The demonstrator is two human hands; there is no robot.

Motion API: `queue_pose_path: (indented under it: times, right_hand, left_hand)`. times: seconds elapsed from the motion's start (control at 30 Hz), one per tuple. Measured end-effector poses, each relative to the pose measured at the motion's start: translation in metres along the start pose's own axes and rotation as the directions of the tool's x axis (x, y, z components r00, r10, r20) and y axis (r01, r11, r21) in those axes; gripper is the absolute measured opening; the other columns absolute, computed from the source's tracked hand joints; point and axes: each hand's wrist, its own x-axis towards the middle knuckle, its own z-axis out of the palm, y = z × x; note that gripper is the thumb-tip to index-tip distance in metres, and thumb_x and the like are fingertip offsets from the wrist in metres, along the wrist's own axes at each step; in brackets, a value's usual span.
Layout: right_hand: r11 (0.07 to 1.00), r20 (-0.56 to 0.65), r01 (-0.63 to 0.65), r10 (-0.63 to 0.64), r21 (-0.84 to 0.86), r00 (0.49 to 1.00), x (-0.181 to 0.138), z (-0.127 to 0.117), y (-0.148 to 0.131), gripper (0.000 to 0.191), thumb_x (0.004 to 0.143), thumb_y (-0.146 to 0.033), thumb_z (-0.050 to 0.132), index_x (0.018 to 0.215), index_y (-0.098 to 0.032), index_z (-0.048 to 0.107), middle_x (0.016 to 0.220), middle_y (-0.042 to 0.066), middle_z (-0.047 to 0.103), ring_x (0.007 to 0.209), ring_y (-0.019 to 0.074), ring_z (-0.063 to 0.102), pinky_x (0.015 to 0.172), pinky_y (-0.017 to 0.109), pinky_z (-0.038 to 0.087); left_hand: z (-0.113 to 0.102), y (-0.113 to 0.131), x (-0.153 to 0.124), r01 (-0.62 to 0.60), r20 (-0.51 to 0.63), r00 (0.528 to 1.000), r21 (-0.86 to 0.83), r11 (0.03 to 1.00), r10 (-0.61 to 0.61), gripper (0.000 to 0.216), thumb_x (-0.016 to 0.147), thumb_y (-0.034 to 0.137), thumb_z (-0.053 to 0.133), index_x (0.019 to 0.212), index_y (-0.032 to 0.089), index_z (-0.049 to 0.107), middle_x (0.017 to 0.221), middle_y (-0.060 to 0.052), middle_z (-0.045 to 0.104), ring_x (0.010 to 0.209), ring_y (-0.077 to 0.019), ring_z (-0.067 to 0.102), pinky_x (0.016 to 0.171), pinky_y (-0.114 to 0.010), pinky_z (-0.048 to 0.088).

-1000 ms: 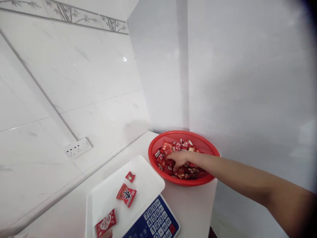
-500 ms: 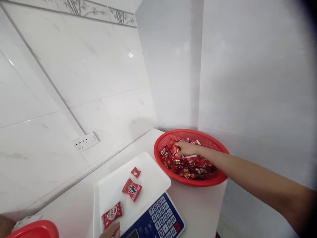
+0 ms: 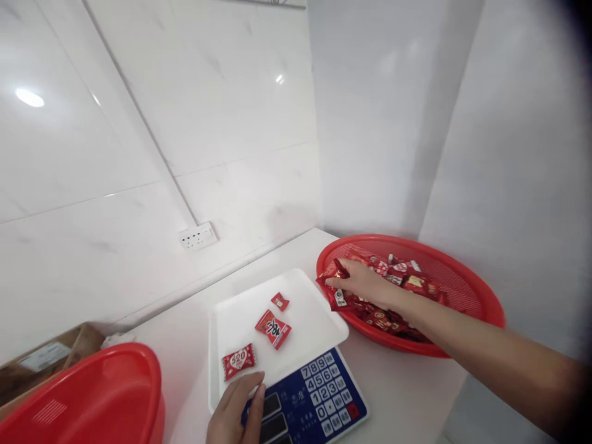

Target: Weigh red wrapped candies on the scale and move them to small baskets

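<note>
My right hand (image 3: pixel 363 280) is closed on red wrapped candy (image 3: pixel 338 297) over the near left rim of a red basket (image 3: pixel 490 308). Loose red wrapped candies (image 3: pixel 393 268) fill the basket. To its left, a white weighing tray (image 3: pixel 296 283) sits on a scale with a blue keypad (image 3: pixel 335 394). Three packets lie apart on the tray: a "520" packet (image 3: pixel 239 361), a red packet with black lettering (image 3: pixel 274 328) and a small red candy (image 3: pixel 280 301). My left hand (image 3: pixel 238 407) rests at the tray's front edge, fingers stretched out, nothing visible in them.
A red plastic basin (image 3: pixel 148 370) stands at the lower left, with a cardboard box (image 3: pixel 83 345) behind it. The white table (image 3: pixel 185 345) meets a tiled wall with a socket (image 3: pixel 198 237). Grey-white panels rise behind the basket.
My right hand has come from inside the basket to its left rim with candy in it. The view has turned, bringing more of my left hand and the basin into sight.
</note>
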Motion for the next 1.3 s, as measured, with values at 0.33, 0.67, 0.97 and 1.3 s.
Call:
queue_pose_path:
  times: [0.33,0.67,0.97,1.3]
  right_hand:
    - [0.987,0.215,0.118,-0.139,0.108,0.967,0.007,0.055,-0.025,0.014,0.085,-0.033,0.047,0.08,-0.02,0.049,0.077,0.002,0.06,0.07,0.0162,0.06,0.06,0.028,0.05]
    - [0.997,0.184,0.078,-0.077,0.003,0.98,0.0,0.042,-0.021,0.047,0.085,-0.033,0.044,0.129,-0.018,0.04,0.091,0.006,0.065,0.073,0.0197,0.065,0.074,0.036,0.051]
    - [0.895,0.365,0.303,-0.176,-0.326,0.914,-0.018,0.046,-0.019,0.059,0.081,-0.029,0.051,0.138,-0.02,0.039,0.148,0.011,0.031,0.134,0.0293,0.028,0.107,0.044,0.027]
    - [0.832,0.635,0.511,-0.278,-0.215,0.721,-0.051,0.061,-0.032,0.055,0.081,-0.036,0.058,0.133,-0.024,0.046,0.144,0.009,0.039,0.136,0.0297,0.022,0.11,0.049,0.018]
  left_hand:
    - [-0.023,-0.002,0.0,-0.024,0.066,0.998,0.22,0.975,0.009,0.023,0.087,0.032,0.048,0.096,0.023,0.066,0.1,-0.008,0.069,0.098,-0.0226,0.063,0.082,-0.038,0.054]
    - [-0.021,-0.013,0.011,-0.052,0.221,0.975,0.362,0.931,-0.031,0.029,0.088,0.033,0.045,0.109,0.021,0.061,0.114,-0.009,0.065,0.111,-0.0248,0.056,0.091,-0.046,0.05]
    - [-0.006,-0.007,0.036,-0.057,0.371,0.923,0.39,0.919,-0.101,0.046,0.089,0.034,0.042,0.132,0.019,0.044,0.141,-0.01,0.043,0.134,-0.0286,0.029,0.105,-0.052,0.033]
    - [0.007,0.019,0.041,-0.227,0.554,0.832,0.355,0.907,-0.008,0.042,0.087,0.045,0.043,0.122,0.026,0.056,0.141,-0.007,0.043,0.131,-0.0346,0.031,0.103,-0.059,0.03]
